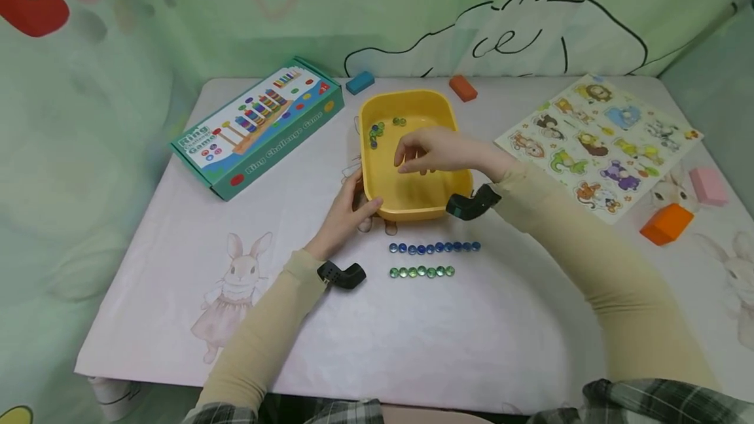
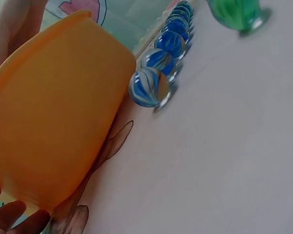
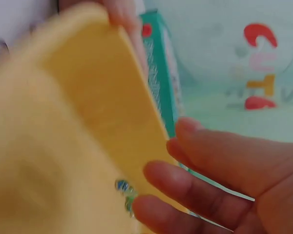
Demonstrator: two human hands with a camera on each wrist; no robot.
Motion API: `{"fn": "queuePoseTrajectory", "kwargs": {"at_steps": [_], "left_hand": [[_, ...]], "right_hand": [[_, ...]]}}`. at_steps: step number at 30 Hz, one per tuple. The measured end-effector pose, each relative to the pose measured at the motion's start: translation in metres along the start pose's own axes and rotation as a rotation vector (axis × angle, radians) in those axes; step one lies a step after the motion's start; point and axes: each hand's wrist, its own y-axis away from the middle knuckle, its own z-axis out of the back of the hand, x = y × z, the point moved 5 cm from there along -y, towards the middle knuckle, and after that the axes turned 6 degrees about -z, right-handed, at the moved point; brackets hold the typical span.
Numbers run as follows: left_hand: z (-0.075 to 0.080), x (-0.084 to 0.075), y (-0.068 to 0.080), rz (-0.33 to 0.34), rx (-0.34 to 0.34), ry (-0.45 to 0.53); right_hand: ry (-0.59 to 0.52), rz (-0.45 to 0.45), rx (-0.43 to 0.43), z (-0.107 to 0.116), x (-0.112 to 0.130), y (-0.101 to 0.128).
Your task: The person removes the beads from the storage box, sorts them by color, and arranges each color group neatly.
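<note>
Two hands on the yellow tub (image 1: 412, 205) mid-worktop: left hand (image 1: 347, 211) grips its near-left corner to steady it, right hand (image 1: 432, 151) hovers inside, fingers loosely curled, holding nothing visible, near glass marbles (image 1: 377, 131) clustered far-left.

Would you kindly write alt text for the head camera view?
A person's right hand reaches into a yellow tub holding a few marbles, while the left hand grips its near corner. Rows of blue marbles and green marbles lie before it.
</note>
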Motion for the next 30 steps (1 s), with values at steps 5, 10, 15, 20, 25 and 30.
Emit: {"fn": "queuePoseTrajectory", "kwargs": {"at_steps": [5, 10, 15, 20, 25, 30], "left_hand": [[-0.001, -0.001, -0.001, 0.022, 0.007, -0.002], [-0.001, -0.003, -0.001, -0.013, 0.005, 0.002], [0.001, -0.024, 0.005, 0.002, 0.014, -0.002], [0.002, -0.040, 0.010, 0.021, 0.021, -0.020], [0.003, -0.040, 0.010, 0.006, 0.017, -0.019], [0.001, -0.038, 0.010, -0.015, 0.022, -0.002]], "right_hand": [[0.048, -0.086, -0.031, 0.005, -0.011, -0.033], [0.122, -0.176, 0.019, -0.001, -0.021, -0.059], [0.176, -0.249, 0.037, -0.011, -0.029, -0.081], [0.228, -0.255, 0.032, -0.016, -0.027, -0.090], [0.278, -0.239, -0.011, -0.019, -0.021, -0.096], [0.284, -0.228, -0.061, -0.021, -0.017, -0.098]]}}
